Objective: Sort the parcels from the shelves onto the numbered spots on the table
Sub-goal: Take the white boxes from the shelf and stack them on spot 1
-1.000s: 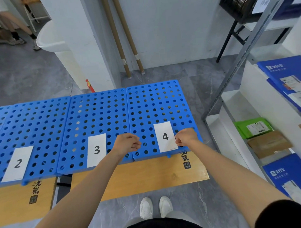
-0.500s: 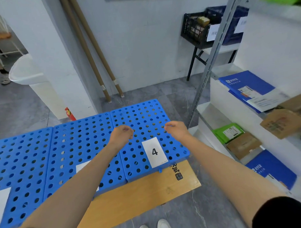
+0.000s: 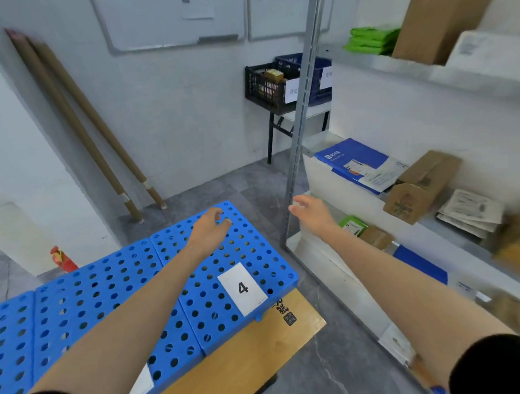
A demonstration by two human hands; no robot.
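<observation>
Above the far end of the table, the left hand (image 3: 209, 228) hovers over the blue perforated panels (image 3: 108, 290), back upward, fingers loosely curled and holding nothing. The right hand (image 3: 311, 212) is stretched out further right, past the panels' edge and just in front of the metal shelf upright (image 3: 301, 115). Its fingers are relaxed and slightly spread, and it too is empty. Both forearms are bare and extended, with dark sleeves at the bottom corners of the view.

Below and between the wrists lies the white card marked 4 (image 3: 243, 288), with no parcel on it. The panels sit on a wooden table (image 3: 258, 353) whose near edge shows a printed stamp. A second white card at the bottom edge is mostly covered by the left arm, so its number cannot be read.

The parcels are all on the shelves to the right. On the middle level are a blue mailer (image 3: 349, 159), a cardboard box (image 3: 420, 185) and pale bagged parcels (image 3: 471, 213). A green parcel (image 3: 352, 225) and a brown parcel (image 3: 375, 237) lie lower down, partly behind the right wrist. Green bags (image 3: 371, 41) and a tall carton (image 3: 435, 22) sit on the top level. The far right of the shelves is blurred, and the labels there cannot be made out.

Against the back wall stand a black crate (image 3: 266, 84) and leaning cardboard tubes (image 3: 73, 120).
</observation>
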